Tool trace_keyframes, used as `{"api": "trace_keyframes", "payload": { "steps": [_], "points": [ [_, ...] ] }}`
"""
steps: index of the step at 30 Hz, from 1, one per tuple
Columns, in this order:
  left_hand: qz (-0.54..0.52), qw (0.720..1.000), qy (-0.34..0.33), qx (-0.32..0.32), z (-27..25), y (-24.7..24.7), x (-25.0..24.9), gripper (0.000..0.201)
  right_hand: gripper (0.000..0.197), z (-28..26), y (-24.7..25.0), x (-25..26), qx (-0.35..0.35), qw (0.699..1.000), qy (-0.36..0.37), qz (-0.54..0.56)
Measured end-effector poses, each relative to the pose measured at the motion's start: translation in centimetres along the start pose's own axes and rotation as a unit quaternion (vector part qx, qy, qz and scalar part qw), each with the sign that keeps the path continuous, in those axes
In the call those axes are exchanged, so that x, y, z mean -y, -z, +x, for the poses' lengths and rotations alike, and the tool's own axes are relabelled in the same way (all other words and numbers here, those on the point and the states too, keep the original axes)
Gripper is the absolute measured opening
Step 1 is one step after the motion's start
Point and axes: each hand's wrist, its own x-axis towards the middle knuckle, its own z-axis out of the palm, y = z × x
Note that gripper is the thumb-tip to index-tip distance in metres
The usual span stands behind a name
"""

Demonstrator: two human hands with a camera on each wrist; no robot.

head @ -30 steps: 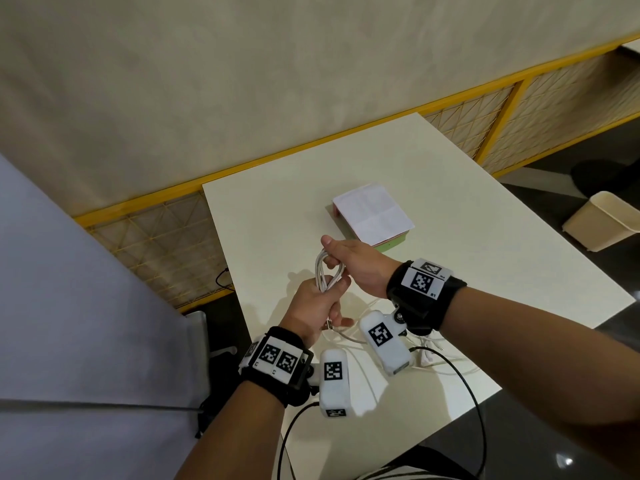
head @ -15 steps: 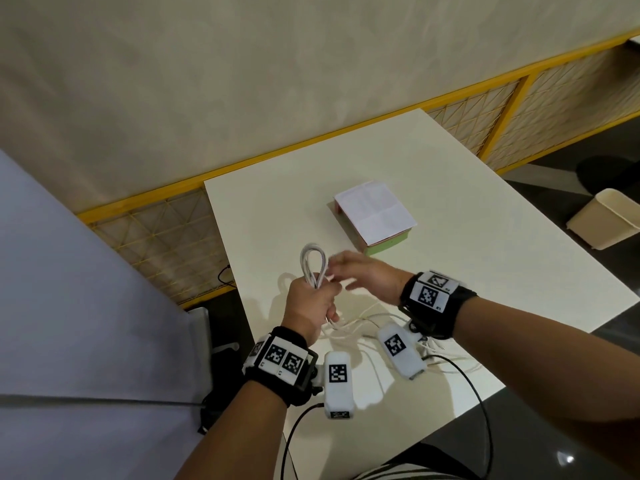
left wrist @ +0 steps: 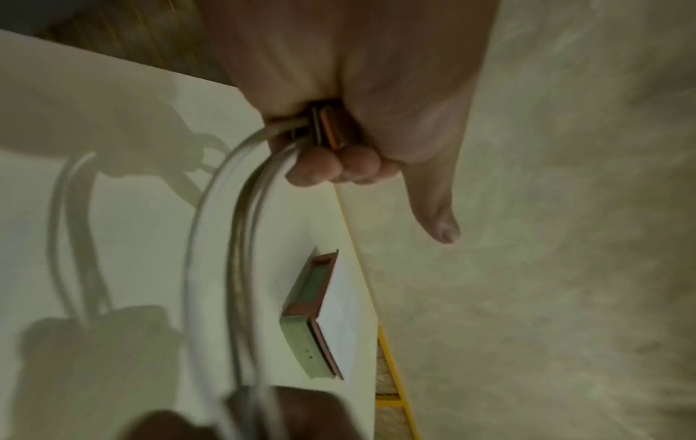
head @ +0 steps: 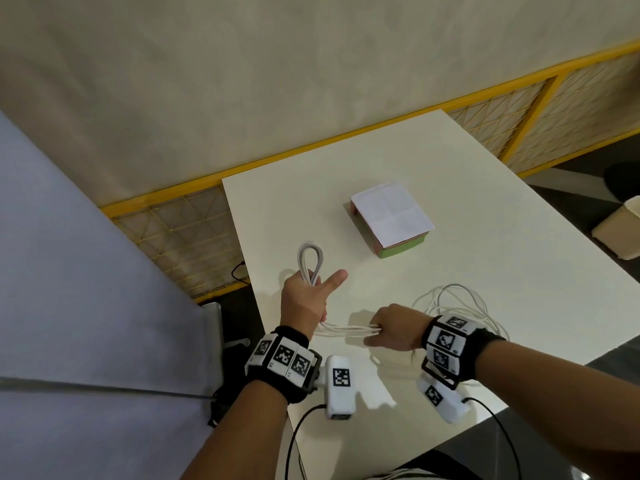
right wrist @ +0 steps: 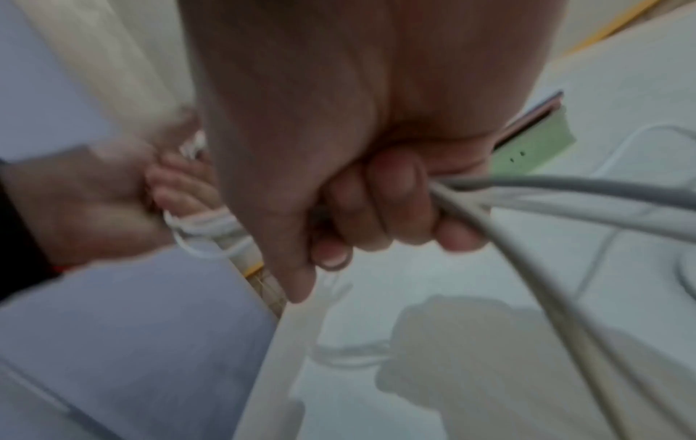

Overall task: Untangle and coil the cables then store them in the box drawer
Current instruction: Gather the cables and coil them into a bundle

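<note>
My left hand grips a folded loop of white cable, which sticks up out of the fist; the thumb points out to the right. In the left wrist view the curled fingers clamp the strands. Several white strands run from it to my right hand, which grips them in a fist just above the table. The right wrist view shows its fingers curled round the cables. Loose cable loops lie behind the right hand. The box drawer, pink and green with white paper on top, stands farther back.
The white table has its left edge close beside my left hand and its near edge under my wrists. A grey-blue surface lies to the left. A beige bin stands on the floor at far right. A yellow-framed mesh railing runs behind.
My right hand has left the loop and moved down and right, sliding along the strands and pulling them taut. The left hand stays gripping the loop, its thumb now extended.
</note>
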Motion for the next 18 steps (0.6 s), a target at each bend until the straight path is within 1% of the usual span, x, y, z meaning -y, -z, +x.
{"api": "trace_keyframes", "payload": {
  "steps": [2,4,5,6,8,10,11,13,16,18],
  "points": [
    [0.008,1.000,0.003,0.003,0.1,0.3,1.1,0.051,0.022,-0.6,1.3,-0.3,-0.069,0.997,0.029,0.015],
    [0.017,1.000,0.000,0.005,0.1,0.0,2.0,0.052,0.010,-1.1,2.9,-0.1,-0.118,0.988,0.069,0.069],
    [0.018,1.000,0.002,0.008,0.0,-0.2,2.3,0.055,0.005,-1.3,3.5,0.1,-0.139,0.981,0.091,0.096],
    [0.014,1.000,0.008,0.012,-0.1,-0.6,2.5,0.060,0.005,-1.4,4.0,0.5,-0.163,0.973,0.112,0.117],
    [-0.002,0.999,0.013,0.032,-0.5,-1.5,2.2,0.069,0.011,-1.5,4.7,1.4,-0.216,0.957,0.146,0.131],
    [0.028,0.998,0.008,0.054,-0.8,-2.5,1.7,0.078,0.016,-1.3,5.1,2.2,-0.254,0.943,0.168,0.132],
    [0.046,0.997,0.007,0.062,-1.0,-2.8,1.4,0.079,0.020,-1.2,5.2,2.5,-0.267,0.939,0.175,0.130],
    [0.036,0.997,0.037,0.063,-1.3,-3.1,1.3,0.080,0.027,-1.0,5.2,3.0,-0.290,0.932,0.178,0.123],
    [-0.006,0.994,0.090,0.067,-1.4,-3.4,1.6,0.088,0.035,-0.7,5.0,3.2,-0.330,0.922,0.171,0.114],
    [-0.013,0.993,0.095,0.071,-1.8,-3.5,1.5,0.087,0.042,-0.3,5.1,3.1,-0.344,0.921,0.147,0.109]
  ]
}}
